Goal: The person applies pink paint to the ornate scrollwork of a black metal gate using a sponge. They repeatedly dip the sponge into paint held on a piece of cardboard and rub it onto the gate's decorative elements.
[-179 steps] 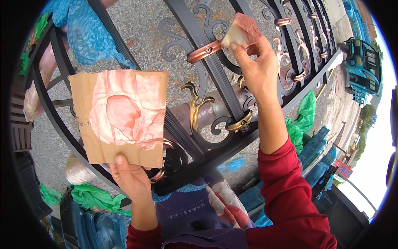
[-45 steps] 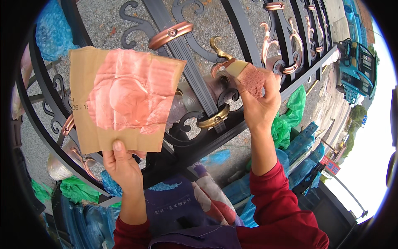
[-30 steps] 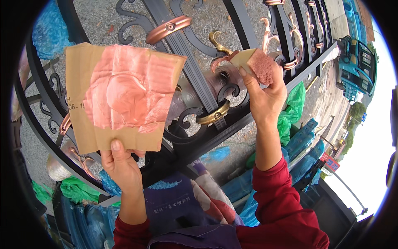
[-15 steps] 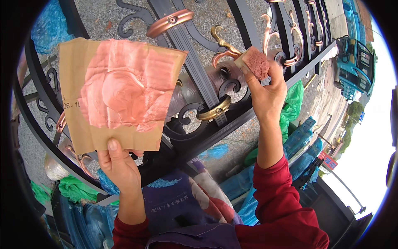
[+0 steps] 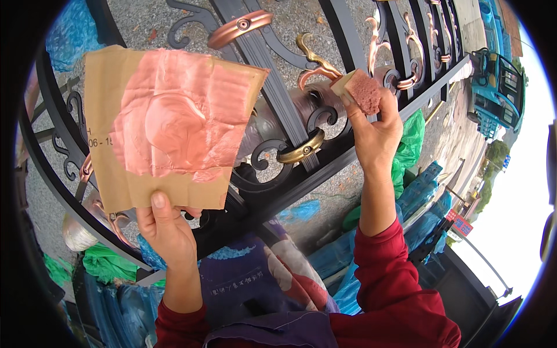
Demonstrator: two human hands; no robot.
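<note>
My left hand [image 5: 167, 232] grips the lower edge of a piece of brown cardboard [image 5: 110, 180], thumb in front and fingers behind. Wet copper-pink paint [image 5: 174, 127] covers much of its face. Between the thumb and fingers of my right hand [image 5: 377, 127] is a sponge block [image 5: 364, 93], its reddish face stained with paint. The sponge is by a scroll ornament [image 5: 319, 61] on the black metal gate [image 5: 284, 110], part golden and part copper; whether they touch I cannot tell. A golden collar [image 5: 301, 149] and a copper collar [image 5: 240, 29] ring one bar.
Plastic-wrapped bundles [image 5: 418, 194] and green sheeting [image 5: 411, 145] lie to the right below the gate. Blue plastic [image 5: 69, 37] is at the upper left. A teal vehicle [image 5: 496, 95] stands at the far right. More copper scrollwork [image 5: 412, 52] continues along the gate.
The cardboard has shifted slightly up, its right corner a little further right. My right hand and sponge have moved slightly down and to the right, near the same ornament.
</note>
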